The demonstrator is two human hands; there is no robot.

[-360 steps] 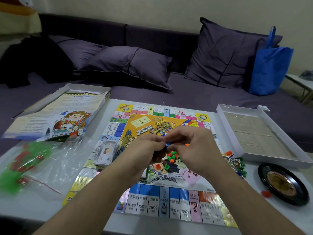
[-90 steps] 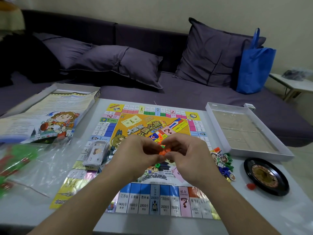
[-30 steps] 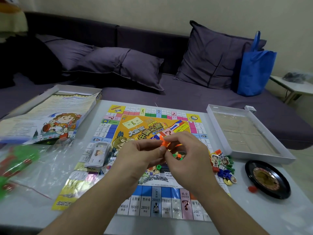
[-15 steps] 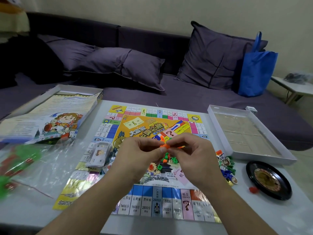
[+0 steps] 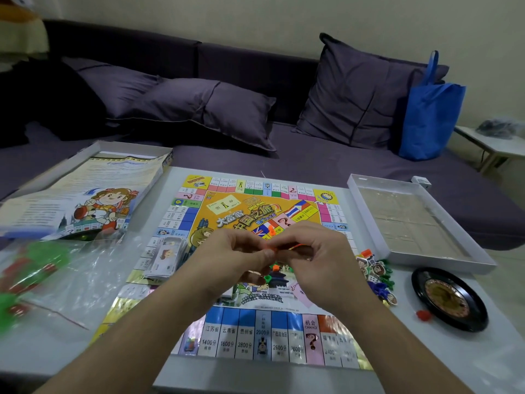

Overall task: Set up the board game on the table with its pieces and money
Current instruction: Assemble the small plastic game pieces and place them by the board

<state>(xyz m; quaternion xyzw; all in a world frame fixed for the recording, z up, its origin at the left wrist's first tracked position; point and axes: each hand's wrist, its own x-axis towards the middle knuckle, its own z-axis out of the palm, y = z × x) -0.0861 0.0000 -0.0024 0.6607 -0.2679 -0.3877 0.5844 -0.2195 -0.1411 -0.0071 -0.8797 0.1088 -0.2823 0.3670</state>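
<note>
hands meet over the board [image 5: 257,211] on the surface [image 5: 51,354]: left hand [image 5: 241,251] and right hand [image 5: 318,251] both pinching one orange piece [image 5: 271,248], as half a second ago; still fitting it, not placed. counted: one money stack [image 5: 164,257] on the board's left edge, one heap of tokens [image 5: 376,275] beside its right edge, one spinner [image 5: 449,298], one tray [image 5: 409,223], one bag [image 5: 65,274].

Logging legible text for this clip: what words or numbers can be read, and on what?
All on the game board:
"CHANCE", pink near-edge square
"1400", "1600", "2800", "2000", "2600": near-edge squares
"Uncle Wang": orange centre, faint
Chinese title and names: unsure
Box lid and banknotes: too blurred
</note>
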